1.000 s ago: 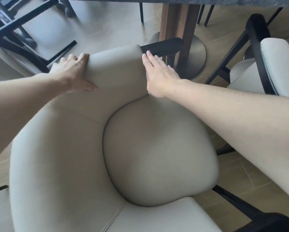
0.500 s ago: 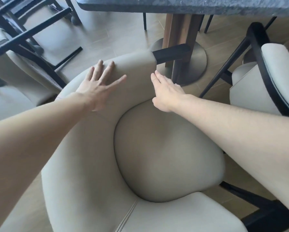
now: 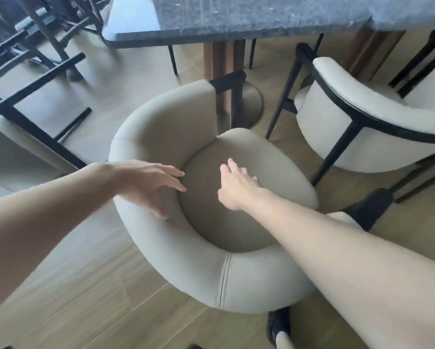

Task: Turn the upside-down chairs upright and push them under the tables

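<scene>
Both hands, left hand (image 3: 152, 183) and right hand (image 3: 236, 186), hover loose-fingered over the upright chair (image 3: 211, 222), gripping nothing, likely poised to push it under the worktop (image 3: 236, 18).

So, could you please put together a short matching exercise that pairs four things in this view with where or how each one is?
Things:
1. beige chair
2. table top
3. white chair
4. upturned chair

Places or states:
A. far left, black legs pointing up
B. upright in the middle, below both hands
C. right of the table pedestal, upright, black frame
D. speckled grey slab across the top of the view

Pairs: 1-B, 2-D, 3-C, 4-A
</scene>
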A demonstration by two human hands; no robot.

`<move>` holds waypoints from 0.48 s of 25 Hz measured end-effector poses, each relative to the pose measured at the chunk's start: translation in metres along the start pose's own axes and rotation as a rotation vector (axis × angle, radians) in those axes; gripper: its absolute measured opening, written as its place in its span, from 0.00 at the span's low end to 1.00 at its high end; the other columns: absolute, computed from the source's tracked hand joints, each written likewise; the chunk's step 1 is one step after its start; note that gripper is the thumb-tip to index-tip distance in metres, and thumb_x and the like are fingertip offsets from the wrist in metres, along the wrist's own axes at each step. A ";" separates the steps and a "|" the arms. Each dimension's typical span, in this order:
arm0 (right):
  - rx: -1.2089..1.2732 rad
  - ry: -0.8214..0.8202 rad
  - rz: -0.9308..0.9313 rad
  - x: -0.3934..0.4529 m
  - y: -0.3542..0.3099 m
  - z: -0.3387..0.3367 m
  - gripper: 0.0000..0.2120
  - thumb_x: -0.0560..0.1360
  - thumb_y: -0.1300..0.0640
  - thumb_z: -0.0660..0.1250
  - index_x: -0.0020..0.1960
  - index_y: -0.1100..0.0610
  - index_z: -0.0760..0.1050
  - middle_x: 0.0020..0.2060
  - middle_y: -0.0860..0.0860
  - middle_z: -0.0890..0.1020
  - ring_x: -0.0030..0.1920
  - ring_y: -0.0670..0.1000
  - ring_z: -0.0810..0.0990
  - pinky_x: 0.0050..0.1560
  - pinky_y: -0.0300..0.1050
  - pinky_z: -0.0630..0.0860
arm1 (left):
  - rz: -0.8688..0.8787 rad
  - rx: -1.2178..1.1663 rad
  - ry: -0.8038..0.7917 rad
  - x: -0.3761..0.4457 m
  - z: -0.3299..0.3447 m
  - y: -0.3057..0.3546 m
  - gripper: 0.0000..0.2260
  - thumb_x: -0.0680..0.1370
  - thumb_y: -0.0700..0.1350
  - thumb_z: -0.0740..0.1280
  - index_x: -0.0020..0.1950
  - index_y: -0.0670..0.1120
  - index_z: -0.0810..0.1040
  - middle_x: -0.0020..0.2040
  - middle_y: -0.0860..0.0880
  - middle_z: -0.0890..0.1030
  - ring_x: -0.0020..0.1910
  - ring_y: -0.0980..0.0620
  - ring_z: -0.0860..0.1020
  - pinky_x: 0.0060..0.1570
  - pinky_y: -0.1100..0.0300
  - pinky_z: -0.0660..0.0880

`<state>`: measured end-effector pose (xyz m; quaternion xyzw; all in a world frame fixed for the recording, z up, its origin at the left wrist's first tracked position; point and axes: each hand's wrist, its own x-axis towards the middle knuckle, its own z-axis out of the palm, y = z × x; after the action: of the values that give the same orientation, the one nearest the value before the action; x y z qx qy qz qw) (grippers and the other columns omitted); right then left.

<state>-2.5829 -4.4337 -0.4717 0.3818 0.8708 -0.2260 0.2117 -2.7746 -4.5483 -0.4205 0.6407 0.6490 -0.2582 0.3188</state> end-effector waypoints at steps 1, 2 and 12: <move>0.025 -0.018 0.011 -0.013 -0.008 0.011 0.27 0.80 0.58 0.57 0.77 0.57 0.54 0.81 0.52 0.46 0.76 0.58 0.57 0.69 0.60 0.61 | 0.011 0.041 -0.038 -0.006 0.006 0.003 0.44 0.60 0.78 0.64 0.76 0.70 0.60 0.79 0.65 0.60 0.76 0.56 0.63 0.71 0.52 0.65; 0.059 -0.040 0.019 -0.025 -0.014 0.023 0.27 0.81 0.57 0.57 0.77 0.57 0.55 0.81 0.53 0.46 0.76 0.59 0.57 0.69 0.60 0.61 | 0.047 0.140 -0.069 -0.011 0.014 0.007 0.50 0.56 0.82 0.62 0.77 0.68 0.59 0.76 0.63 0.65 0.75 0.54 0.63 0.74 0.49 0.61; 0.234 0.136 0.000 -0.114 -0.016 0.083 0.18 0.82 0.44 0.52 0.60 0.56 0.71 0.58 0.55 0.76 0.57 0.62 0.78 0.49 0.52 0.68 | 0.208 0.448 0.085 -0.011 0.046 0.026 0.51 0.52 0.79 0.64 0.71 0.57 0.66 0.62 0.57 0.79 0.63 0.51 0.74 0.70 0.51 0.63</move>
<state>-2.5082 -4.5545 -0.4737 0.4184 0.8508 -0.2997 0.1065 -2.7450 -4.5891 -0.4410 0.7690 0.5188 -0.3345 0.1662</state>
